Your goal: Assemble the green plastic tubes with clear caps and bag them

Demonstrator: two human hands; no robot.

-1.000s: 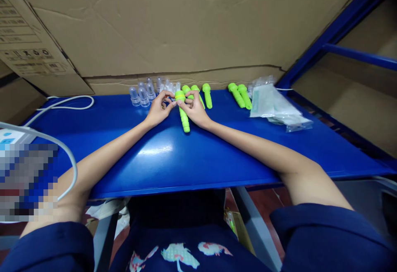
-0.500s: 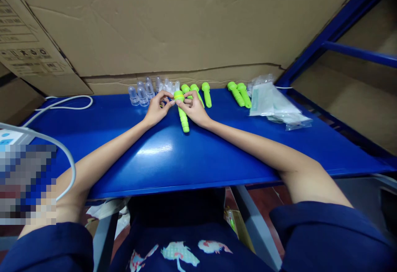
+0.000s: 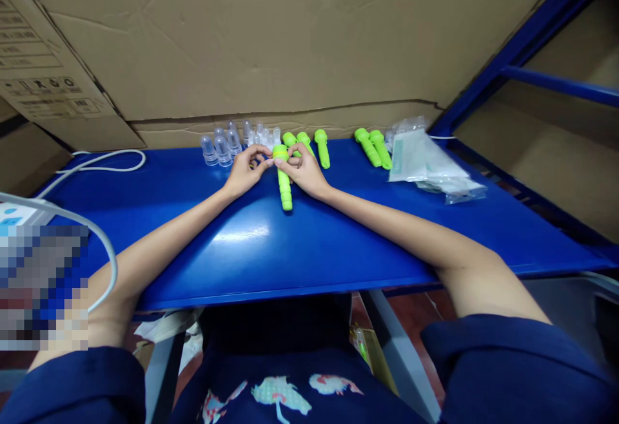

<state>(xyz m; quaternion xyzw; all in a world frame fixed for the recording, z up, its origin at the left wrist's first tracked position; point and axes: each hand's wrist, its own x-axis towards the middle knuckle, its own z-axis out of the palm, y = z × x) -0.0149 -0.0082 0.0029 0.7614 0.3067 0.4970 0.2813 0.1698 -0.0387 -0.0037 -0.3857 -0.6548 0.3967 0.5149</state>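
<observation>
Both hands hold one lime-green, flashlight-shaped handle (image 3: pixel 284 189) with a wide collared head and a ribbed grip. Its head is at the far end and its narrow end points towards me, over the blue table. From the left, my left hand (image 3: pixel 249 167) is closed, with thumb and fingertips pinching the head. My right hand (image 3: pixel 305 171) is closed on the other side, thumb and fingers on the head and upper grip. Just behind lie more green handles (image 3: pixel 322 148), partly hidden by my right hand. Clear plastic caps (image 3: pixel 222 148) stand behind my left hand.
Smaller translucent pieces (image 3: pixel 264 135) stand at the back by the cardboard (image 3: pixel 290 44). Two green handles (image 3: pixel 373 147) lie further right, beside clear bags with white contents (image 3: pixel 430 160). A white cable (image 3: pixel 104 234) curves over the left of the blue table (image 3: pixel 309 250).
The narrow end of the held handle has swung slightly left and towards me, and its head has shifted a little. Both hands keep their grip.
</observation>
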